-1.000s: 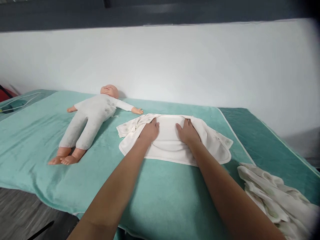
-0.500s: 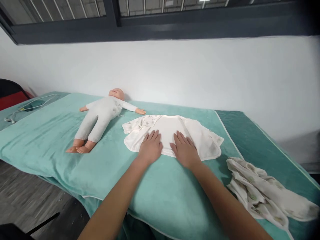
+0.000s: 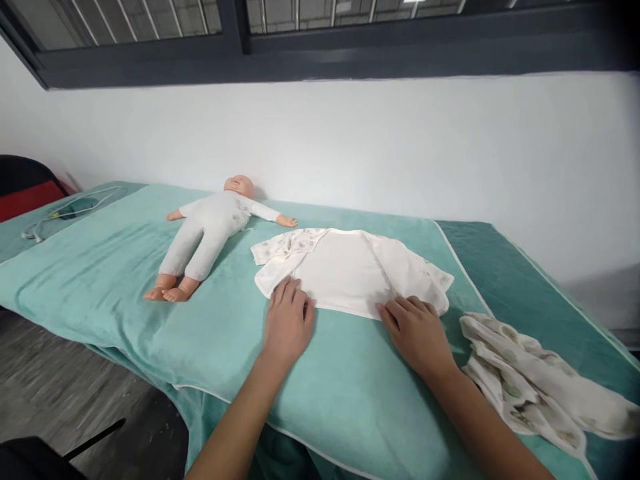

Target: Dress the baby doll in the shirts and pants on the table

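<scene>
A white baby garment [image 3: 350, 270] lies spread flat on the teal blanket [image 3: 115, 280]. My left hand [image 3: 287, 323] rests flat at the garment's near left edge, fingers stretched out, fingertips touching the hem. Over at the near right edge, my right hand [image 3: 417, 333] lies palm down with fingers apart on the hem. Neither hand holds anything. To the left of the garment, a baby doll [image 3: 207, 230] in a pale suit lies on its back, one arm reaching toward the garment.
A crumpled patterned white cloth [image 3: 530, 383] lies at the right. A darker teal cover [image 3: 525, 280] spans the right side. A white wall runs behind, under a dark window frame. A cable [image 3: 60, 213] lies far left. The blanket's near edge hangs over the floor.
Both hands slid back toward me from the middle of the garment to its near hem and moved apart. The garment now lies smoother and flatter.
</scene>
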`<state>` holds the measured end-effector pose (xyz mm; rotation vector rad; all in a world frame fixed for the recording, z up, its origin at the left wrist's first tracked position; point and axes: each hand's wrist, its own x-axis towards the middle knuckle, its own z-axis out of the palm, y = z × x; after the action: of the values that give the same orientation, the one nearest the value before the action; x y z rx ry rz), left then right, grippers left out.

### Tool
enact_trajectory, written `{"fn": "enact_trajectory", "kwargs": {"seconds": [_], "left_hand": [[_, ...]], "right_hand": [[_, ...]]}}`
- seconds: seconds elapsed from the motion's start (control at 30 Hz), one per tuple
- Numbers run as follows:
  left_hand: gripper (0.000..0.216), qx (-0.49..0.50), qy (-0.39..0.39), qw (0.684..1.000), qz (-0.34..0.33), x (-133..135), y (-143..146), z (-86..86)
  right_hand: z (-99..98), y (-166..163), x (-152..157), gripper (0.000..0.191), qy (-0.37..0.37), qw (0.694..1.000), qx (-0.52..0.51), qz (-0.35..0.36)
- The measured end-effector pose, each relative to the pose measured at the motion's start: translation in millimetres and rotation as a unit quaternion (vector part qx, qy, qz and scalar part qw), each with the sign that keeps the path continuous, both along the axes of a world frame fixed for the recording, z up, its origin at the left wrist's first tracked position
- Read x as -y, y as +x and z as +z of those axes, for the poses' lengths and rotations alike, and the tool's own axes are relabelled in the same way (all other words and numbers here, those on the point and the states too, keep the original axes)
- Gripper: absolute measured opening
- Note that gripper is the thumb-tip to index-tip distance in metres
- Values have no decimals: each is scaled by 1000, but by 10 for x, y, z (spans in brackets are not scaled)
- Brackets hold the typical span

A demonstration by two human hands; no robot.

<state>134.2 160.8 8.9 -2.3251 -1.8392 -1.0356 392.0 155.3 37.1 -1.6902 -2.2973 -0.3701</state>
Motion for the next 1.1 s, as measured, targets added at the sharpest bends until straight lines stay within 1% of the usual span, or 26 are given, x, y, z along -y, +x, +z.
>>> {"fn": "enact_trajectory", "kwargs": {"seconds": [0.07,0.13,0.23,0.3,0.33,0.37,0.43,0.47,0.53,0.63,0.7,0.77,0.87,0.97,1.03,1.1], "left_hand": [[13,21,3,1000,0,3,-13,-1],[14,64,15,998,3,-23,-59,-4],[12,128,44,990,37,-176,-216,-10],[12,147,55,984,82,-356,-368,-6],[16,149,52,981,109,-460,-448,0],[21,149,41,978,140,-568,-525,7],[32,142,-4,968,207,-771,-652,25],[36,136,-30,962,236,-857,-698,33],[39,126,-68,952,271,-991,-757,38],[37,145,-92,946,273,-1110,-801,14],[32,194,-81,944,256,-1174,-834,-17],[25,253,-32,938,233,-1257,-879,-45],[19,312,68,924,209,-1422,-958,-57],[26,334,108,914,204,-1581,-1014,-34],[36,322,123,918,198,-1640,-1026,-11],[43,293,148,926,189,-1641,-1009,10]], "right_hand": [[9,10,-39,38,18,1000,17,5],[22,-17,-81,40,39,999,21,2],[72,-189,-220,35,36,999,-20,-3],[111,-404,-395,25,-7,997,-71,0],[124,-535,-508,22,-39,995,-95,6],[129,-675,-636,24,-74,991,-112,11],[112,-958,-914,36,-134,984,-113,23],[91,-1088,-1051,39,-151,983,-102,16],[32,-1294,-1288,42,-153,983,-97,-2],[-69,-1423,-1493,46,-132,986,-102,-24],[-123,-1403,-1535,47,-124,987,-103,-11],[-160,-1349,-1542,48,-128,986,-110,12],[-177,-1296,-1549,50,-140,978,-150,19],[-157,-1306,-1568,53,-147,960,-236,20],[-134,-1324,-1578,55,-157,940,-301,24],[-115,-1335,-1585,55,-167,919,-357,18]]}}
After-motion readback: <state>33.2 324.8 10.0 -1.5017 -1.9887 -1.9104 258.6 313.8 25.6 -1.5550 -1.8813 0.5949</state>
